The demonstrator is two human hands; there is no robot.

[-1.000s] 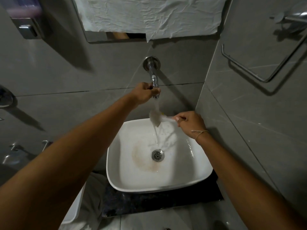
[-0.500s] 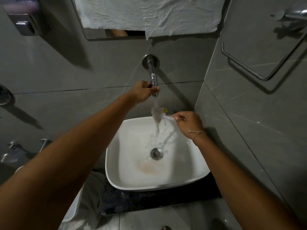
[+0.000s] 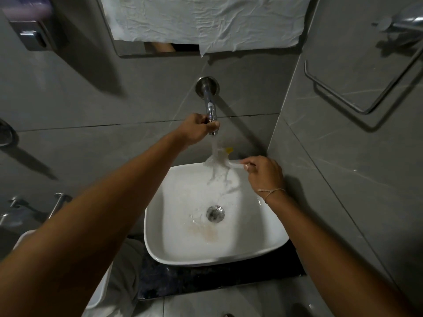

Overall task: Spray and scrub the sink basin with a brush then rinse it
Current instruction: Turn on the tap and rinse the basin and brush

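Head view, looking down over both forearms. The left hand (image 3: 198, 128) is closed around the lower end of the wall-mounted chrome tap (image 3: 209, 104), fingers wrapped over the spout just above its outlet. Water (image 3: 216, 156) runs from the outlet in a broken stream and lands in the white sink basin (image 3: 174, 248), which stands on a dark worktop (image 3: 229, 280) in the corner of grey tiled walls. The right hand (image 3: 263, 173) is closed in a pinch on the pale handle of the brush (image 3: 225, 161), held level above the far rim of the basin; the brush head lies directly in the stream, partly blurred by splashing water. A thin string bracelet (image 3: 272, 193) circles the right wrist. A small yellow object (image 3: 229, 149) shows just behind the stream; what it is cannot be told. Inside the basin, water pools around the metal drain (image 3: 215, 213), and a faint brownish stain (image 3: 203, 233) lies on the near side of the drain. Above the tap, crumpled white paper (image 3: 206, 19) covers a mirror. A metal towel rail (image 3: 357, 88) hangs on the right wall.
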